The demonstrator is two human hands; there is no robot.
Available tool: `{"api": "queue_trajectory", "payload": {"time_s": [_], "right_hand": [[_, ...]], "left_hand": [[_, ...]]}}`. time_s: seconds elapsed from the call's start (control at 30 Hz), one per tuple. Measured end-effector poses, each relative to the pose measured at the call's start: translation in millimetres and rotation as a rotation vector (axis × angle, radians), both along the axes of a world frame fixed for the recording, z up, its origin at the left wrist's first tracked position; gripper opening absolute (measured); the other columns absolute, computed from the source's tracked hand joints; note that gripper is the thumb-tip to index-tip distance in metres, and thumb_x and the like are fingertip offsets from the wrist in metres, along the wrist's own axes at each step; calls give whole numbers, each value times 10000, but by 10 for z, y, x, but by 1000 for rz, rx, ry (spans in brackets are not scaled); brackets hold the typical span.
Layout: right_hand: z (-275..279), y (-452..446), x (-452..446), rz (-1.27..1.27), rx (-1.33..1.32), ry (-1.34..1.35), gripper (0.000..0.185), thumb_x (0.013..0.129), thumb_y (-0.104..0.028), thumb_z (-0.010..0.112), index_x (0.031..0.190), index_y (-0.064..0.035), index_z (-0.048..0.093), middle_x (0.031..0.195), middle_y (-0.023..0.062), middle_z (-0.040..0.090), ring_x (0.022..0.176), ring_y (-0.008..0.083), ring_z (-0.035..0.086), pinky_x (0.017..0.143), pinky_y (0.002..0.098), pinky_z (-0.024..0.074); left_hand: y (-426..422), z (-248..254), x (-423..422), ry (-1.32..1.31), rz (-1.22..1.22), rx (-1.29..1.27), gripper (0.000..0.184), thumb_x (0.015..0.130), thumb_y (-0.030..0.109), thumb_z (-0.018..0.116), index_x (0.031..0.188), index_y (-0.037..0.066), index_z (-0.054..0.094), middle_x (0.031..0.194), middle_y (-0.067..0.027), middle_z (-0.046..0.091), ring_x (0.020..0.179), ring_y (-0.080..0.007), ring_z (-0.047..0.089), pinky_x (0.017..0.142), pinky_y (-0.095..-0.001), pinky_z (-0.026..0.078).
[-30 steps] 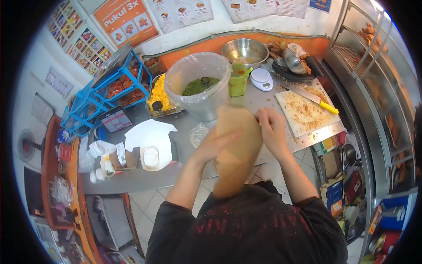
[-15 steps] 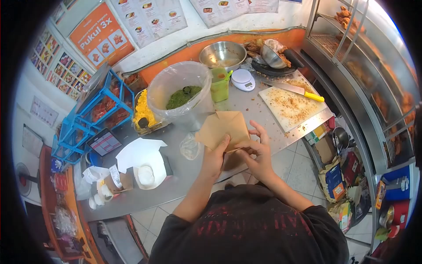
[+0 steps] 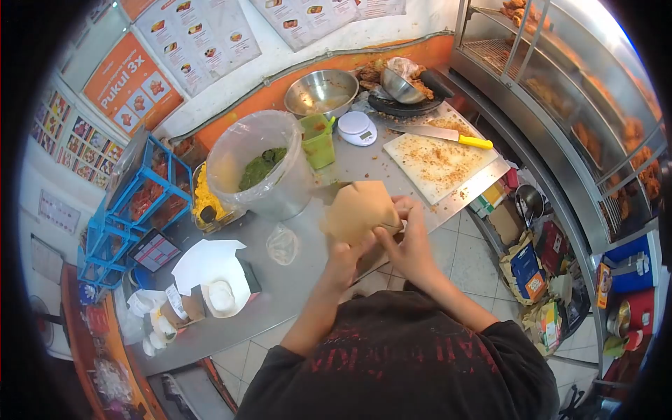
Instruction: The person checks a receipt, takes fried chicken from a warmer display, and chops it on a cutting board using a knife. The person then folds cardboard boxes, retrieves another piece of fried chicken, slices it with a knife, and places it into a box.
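A brown kraft-paper food box [image 3: 364,208] is held up over the front of the steel table, its flaps standing up. My left hand [image 3: 343,259] grips its lower left side, with the fingers partly hidden behind the board. At the right side, the thumb and fingers of my right hand [image 3: 408,241] are closed on the box's edge. To the left of my hands, an opened takeaway box [image 3: 199,262] with a white inside holds a white mound of what looks like rice [image 3: 220,295]. A small clear plastic bag [image 3: 283,243] lies between the two boxes.
Behind my hands stand a lined tub [image 3: 297,196] of chopped greens, a green container [image 3: 319,150] and a white scale [image 3: 357,129]. A yellow-handled knife [image 3: 476,142] rests on a crumb-covered cutting board [image 3: 413,171]. Blue baskets [image 3: 154,178] stand left; a glass food cabinet [image 3: 546,87] stands right.
My right hand has moved in from spread fingers to a closer hold on the box's right edge. The box has turned slightly, and the whole view has shifted.
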State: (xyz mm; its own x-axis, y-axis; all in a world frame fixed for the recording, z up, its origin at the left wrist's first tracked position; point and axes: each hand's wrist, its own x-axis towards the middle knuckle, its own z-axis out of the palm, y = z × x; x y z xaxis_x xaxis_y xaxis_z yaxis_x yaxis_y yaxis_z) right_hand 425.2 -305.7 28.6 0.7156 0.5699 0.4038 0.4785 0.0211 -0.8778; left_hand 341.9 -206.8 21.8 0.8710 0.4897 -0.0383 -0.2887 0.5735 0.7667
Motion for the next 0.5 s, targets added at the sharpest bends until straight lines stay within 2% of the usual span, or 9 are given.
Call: {"api": "queue_trajectory", "payload": {"time_s": [0.07,0.1,0.2,0.27,0.3,0.37,0.4,0.47,0.5], "right_hand": [[-57,-108,126,5,-149,-13,177,762,-35,613,861,-6,469,1121,199,421,773,244,544,629,308,473],[-90,-152,196,7,-200,-16,191,762,-34,613,882,-8,466,1113,196,427,743,244,545,624,312,472],[-190,-222,382,182,-243,185,231,757,-20,614,958,-34,502,1077,170,488,803,262,545,650,310,466],[-183,-274,444,190,86,-16,250,763,-6,581,1004,-52,532,1041,147,534,866,272,532,686,321,454],[-168,-303,459,193,195,-84,261,765,-2,570,1019,-58,542,1028,139,549,886,275,527,698,324,450],[-62,-399,428,288,-9,-679,251,779,32,520,1016,-26,583,1075,142,547,982,256,500,750,325,421],[-87,-408,426,292,-10,-677,251,779,32,520,1016,-26,583,1075,142,547,982,256,500,750,325,421],[-146,-382,441,148,-35,-412,261,757,40,532,1001,-21,602,997,144,568,986,275,494,800,363,402],[-141,-351,453,152,-34,-415,261,757,40,532,1001,-21,602,997,144,568,986,275,494,800,363,402]], "left_hand": [[78,-28,-11,118,-198,476,406,867,114,523,1242,25,394,1168,-85,513,1067,-196,514,904,-341,421],[82,-31,20,122,-200,474,406,867,114,523,1242,25,394,1168,-85,513,1067,-196,514,904,-341,421],[169,-11,86,248,-54,350,341,852,108,548,1169,11,465,1109,-94,549,1020,-205,543,865,-330,448],[332,28,78,186,-124,-366,367,840,142,574,1167,10,472,1118,-119,550,1026,-235,549,866,-351,454],[355,-4,98,187,-120,-362,367,840,142,574,1167,10,472,1118,-119,550,1026,-235,549,866,-351,454],[375,-99,122,266,-117,-466,407,852,222,575,1181,10,464,1142,-131,540,1056,-261,533,870,-384,449],[327,-37,106,266,-114,-469,407,852,222,575,1181,10,464,1142,-131,540,1056,-261,533,870,-384,449],[183,32,13,36,-364,-571,434,878,288,534,1206,16,447,1154,-126,531,1088,-254,506,878,-375,438],[124,-15,-42,-60,-480,-572,459,890,327,512,1223,21,433,1158,-121,526,1104,-246,491,882,-365,432]]}}
